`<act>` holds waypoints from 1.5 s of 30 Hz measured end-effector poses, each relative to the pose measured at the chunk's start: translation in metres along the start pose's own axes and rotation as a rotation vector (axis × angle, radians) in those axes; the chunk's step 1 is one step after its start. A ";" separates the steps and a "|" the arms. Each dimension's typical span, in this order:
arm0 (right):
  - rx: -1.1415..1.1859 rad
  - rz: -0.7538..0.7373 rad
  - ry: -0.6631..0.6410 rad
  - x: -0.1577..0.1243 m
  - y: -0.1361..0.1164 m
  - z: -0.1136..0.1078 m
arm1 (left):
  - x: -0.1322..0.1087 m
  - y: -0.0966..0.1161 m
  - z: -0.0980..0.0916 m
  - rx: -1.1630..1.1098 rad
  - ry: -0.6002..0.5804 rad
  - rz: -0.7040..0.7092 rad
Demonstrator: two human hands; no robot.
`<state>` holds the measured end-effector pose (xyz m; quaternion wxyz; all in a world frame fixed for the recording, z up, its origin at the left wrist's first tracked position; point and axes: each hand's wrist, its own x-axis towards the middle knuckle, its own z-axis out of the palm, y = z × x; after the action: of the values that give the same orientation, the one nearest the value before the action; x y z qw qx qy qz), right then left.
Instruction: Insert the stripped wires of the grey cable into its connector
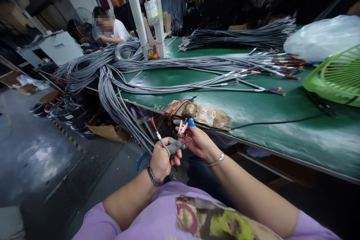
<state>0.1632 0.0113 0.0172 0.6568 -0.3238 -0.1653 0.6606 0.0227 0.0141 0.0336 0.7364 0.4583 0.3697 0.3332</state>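
My left hand (165, 157), with grey covers on some fingers, is closed round a grey cable (161, 141) whose stripped end shows red and white wires. Thin dark and coloured wires (186, 141) stick out between my two hands. My right hand (198, 140), a blue cap on one fingertip, pinches a small pale pink clip (182, 127) close to those wires. Just beyond my hands, a wooden block (210, 117) wrapped in clear tape lies at the table's edge, with red and black leads at its left end.
Long grey cables (157, 89) stretch over the green table (275, 123) and hang off its front edge. A green fan (337, 77) and a plastic bag (323, 37) are at right. Behind a white post (136, 11), another person (119, 32) sits.
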 end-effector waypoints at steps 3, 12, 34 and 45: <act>0.053 0.027 0.021 0.003 0.000 0.000 | 0.002 0.000 0.000 -0.011 -0.003 -0.010; 0.096 -0.059 0.108 0.010 0.008 0.000 | 0.008 -0.006 -0.001 0.001 0.012 -0.057; -0.196 -0.357 0.154 -0.001 0.015 -0.007 | 0.007 -0.003 -0.018 -0.163 -0.215 -0.217; -0.087 -0.187 0.060 0.008 0.021 -0.005 | 0.017 -0.001 -0.013 -0.273 -0.159 -0.245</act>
<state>0.1513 0.0162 -0.0013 0.7057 -0.3548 -0.2035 0.5785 0.0202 0.0330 0.0244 0.8536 0.3304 0.3149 0.2509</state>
